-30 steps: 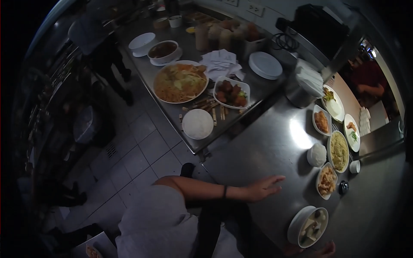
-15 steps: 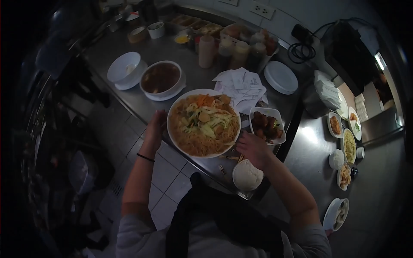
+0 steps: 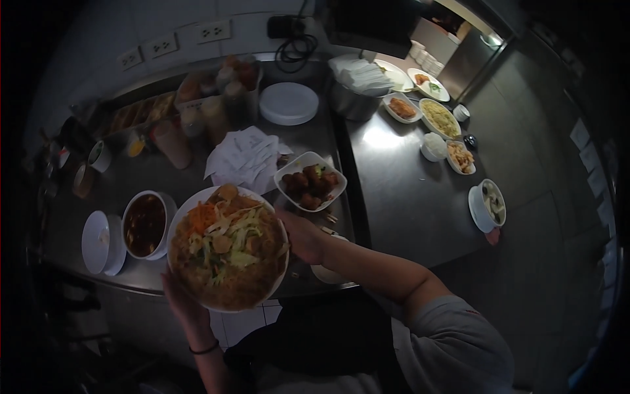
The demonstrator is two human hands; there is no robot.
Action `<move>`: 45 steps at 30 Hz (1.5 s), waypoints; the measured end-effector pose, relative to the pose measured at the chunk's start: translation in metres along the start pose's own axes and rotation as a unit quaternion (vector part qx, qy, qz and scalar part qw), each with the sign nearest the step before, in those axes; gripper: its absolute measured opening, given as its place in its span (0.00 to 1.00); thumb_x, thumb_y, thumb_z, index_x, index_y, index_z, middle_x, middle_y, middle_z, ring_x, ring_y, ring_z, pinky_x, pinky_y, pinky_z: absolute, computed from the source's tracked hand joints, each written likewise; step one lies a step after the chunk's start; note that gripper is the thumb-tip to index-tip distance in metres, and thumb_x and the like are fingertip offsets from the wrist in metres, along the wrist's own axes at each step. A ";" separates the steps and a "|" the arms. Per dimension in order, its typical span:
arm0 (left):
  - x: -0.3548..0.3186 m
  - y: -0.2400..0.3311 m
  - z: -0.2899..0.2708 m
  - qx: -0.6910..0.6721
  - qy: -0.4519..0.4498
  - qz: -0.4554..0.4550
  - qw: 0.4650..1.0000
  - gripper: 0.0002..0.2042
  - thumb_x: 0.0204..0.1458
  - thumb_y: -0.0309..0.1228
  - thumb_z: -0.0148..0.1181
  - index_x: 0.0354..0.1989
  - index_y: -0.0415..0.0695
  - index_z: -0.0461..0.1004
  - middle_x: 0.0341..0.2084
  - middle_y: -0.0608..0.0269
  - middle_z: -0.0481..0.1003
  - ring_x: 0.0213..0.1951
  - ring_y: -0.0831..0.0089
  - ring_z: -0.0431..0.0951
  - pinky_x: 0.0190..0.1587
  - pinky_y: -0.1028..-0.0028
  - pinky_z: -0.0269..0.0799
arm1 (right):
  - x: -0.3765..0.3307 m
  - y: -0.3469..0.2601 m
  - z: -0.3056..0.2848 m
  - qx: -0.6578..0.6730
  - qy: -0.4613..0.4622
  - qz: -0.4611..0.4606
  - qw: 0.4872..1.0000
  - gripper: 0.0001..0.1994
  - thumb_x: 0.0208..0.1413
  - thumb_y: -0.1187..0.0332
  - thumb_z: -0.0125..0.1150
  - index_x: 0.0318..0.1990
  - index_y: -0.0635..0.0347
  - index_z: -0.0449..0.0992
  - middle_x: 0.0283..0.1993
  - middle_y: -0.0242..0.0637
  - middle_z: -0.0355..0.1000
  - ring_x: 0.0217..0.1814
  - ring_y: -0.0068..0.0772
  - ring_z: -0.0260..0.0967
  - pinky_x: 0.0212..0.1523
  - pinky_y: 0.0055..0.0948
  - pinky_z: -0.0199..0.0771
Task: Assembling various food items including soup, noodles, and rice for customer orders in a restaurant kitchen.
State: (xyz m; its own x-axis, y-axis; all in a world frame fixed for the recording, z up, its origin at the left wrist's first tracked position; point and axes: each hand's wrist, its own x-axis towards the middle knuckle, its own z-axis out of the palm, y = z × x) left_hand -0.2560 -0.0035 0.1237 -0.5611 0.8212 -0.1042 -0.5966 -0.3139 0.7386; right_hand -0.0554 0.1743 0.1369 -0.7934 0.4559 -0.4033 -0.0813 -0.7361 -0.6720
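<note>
Large white plate point(image 3: 226, 253) heaped with noodles, shredded carrot, pale cabbage strips and fried pieces; held over the front edge of the steel worktop point(image 3: 394, 190), partly above the tiled floor. Left hand point(image 3: 182, 303) under the plate's near rim, fingers hidden beneath it, clamped on the plate as far as shows. Right hand point(image 3: 300, 235) grips the right rim, fingers closed on the edge.

Just left of the plate: white bowl point(image 3: 147, 224) of dark red-brown sauce or soup, standing on the worktop. Left of that, an upturned white dish point(image 3: 102, 241), contents not visible.

Behind the plate to the right: squarish white dish point(image 3: 310, 182) with dark glazed chunks, touching nothing. A loose heap of white paper slips point(image 3: 246, 157) lies behind the plate. A small white bowl point(image 3: 328, 270) sits under the right forearm, mostly hidden.

Back row: sauce bottles and tubs point(image 3: 210, 105), contents orange to brown, too dim to tell further. Stack of empty white plates point(image 3: 289, 103) beside them. Metal pot point(image 3: 354, 98) with white folded cloths or papers on top.

Right wing of the worktop, well apart: small dishes in a row, one with yellow rice or noodles point(image 3: 438, 118), one with orange pieces point(image 3: 402, 108), a small white cup point(image 3: 433, 146), and a white bowl of pale soup point(image 3: 489, 205) near the edge.
</note>
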 end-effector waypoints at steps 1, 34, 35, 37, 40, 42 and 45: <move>-0.009 0.008 0.023 -0.008 -0.021 0.000 1.000 0.27 0.58 0.46 0.34 0.59 0.38 0.52 0.56 0.54 0.58 0.57 0.62 0.59 0.58 0.64 0.57 | -0.017 -0.009 0.002 -0.016 0.030 0.011 0.999 0.29 0.56 0.43 0.37 0.56 0.57 0.61 0.56 0.40 0.61 0.58 0.36 0.58 0.57 0.43 0.56; 0.058 -0.028 0.035 0.420 0.317 0.446 0.724 0.16 0.47 0.23 0.49 0.48 0.39 0.64 0.48 0.50 0.63 0.54 0.57 0.60 0.57 0.66 0.53 | -0.123 -0.183 -0.112 -0.691 0.298 -0.300 0.586 0.13 0.48 0.73 0.57 0.42 0.59 0.68 0.51 0.40 0.62 0.51 0.37 0.62 0.47 0.30 0.63; 0.067 -0.004 -0.017 0.410 0.425 0.391 0.705 0.17 0.47 0.22 0.49 0.48 0.39 0.63 0.47 0.50 0.64 0.54 0.58 0.61 0.57 0.67 0.53 | -0.083 -0.179 -0.083 -0.674 0.269 -0.370 0.580 0.07 0.44 0.75 0.60 0.31 0.60 0.69 0.48 0.40 0.64 0.48 0.36 0.63 0.44 0.30 0.65; 0.078 0.022 -0.154 0.446 0.491 0.264 0.700 0.17 0.49 0.22 0.48 0.49 0.38 0.62 0.44 0.54 0.66 0.48 0.63 0.66 0.53 0.68 0.60 | -0.013 -0.171 -0.014 -0.702 0.191 -0.401 0.557 0.04 0.44 0.73 0.60 0.26 0.60 0.71 0.46 0.38 0.66 0.46 0.36 0.65 0.41 0.30 0.66; 0.116 0.043 -0.201 0.332 0.377 0.118 0.857 0.15 0.51 0.24 0.47 0.49 0.37 0.62 0.40 0.57 0.68 0.41 0.68 0.70 0.45 0.71 0.67 | 0.072 -0.168 0.062 -0.743 0.078 -0.362 0.557 0.06 0.48 0.71 0.57 0.31 0.64 0.74 0.39 0.40 0.69 0.38 0.35 0.69 0.36 0.26 0.68; 0.128 0.064 -0.208 0.232 0.299 0.019 0.925 0.15 0.52 0.26 0.47 0.48 0.37 0.62 0.37 0.58 0.70 0.37 0.71 0.72 0.40 0.73 0.71 | 0.128 -0.148 0.110 -0.686 0.016 -0.056 0.725 0.08 0.52 0.69 0.54 0.35 0.65 0.73 0.38 0.38 0.70 0.35 0.29 0.70 0.32 0.24 0.70; 0.148 0.086 -0.216 0.308 0.181 -0.055 0.932 0.13 0.53 0.27 0.48 0.46 0.38 0.64 0.32 0.60 0.72 0.29 0.75 0.73 0.32 0.76 0.73 | 0.205 -0.093 0.133 -0.624 -0.063 0.104 0.772 0.13 0.56 0.66 0.49 0.45 0.63 0.69 0.38 0.38 0.70 0.32 0.27 0.70 0.29 0.25 0.72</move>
State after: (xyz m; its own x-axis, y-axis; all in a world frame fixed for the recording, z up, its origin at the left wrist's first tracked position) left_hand -0.5146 -0.0116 0.0279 -0.7390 0.5826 -0.3383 -0.2828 0.1876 0.9407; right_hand -0.2910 0.2700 0.1995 -0.7697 0.2833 -0.5721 0.6378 0.3044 -0.7075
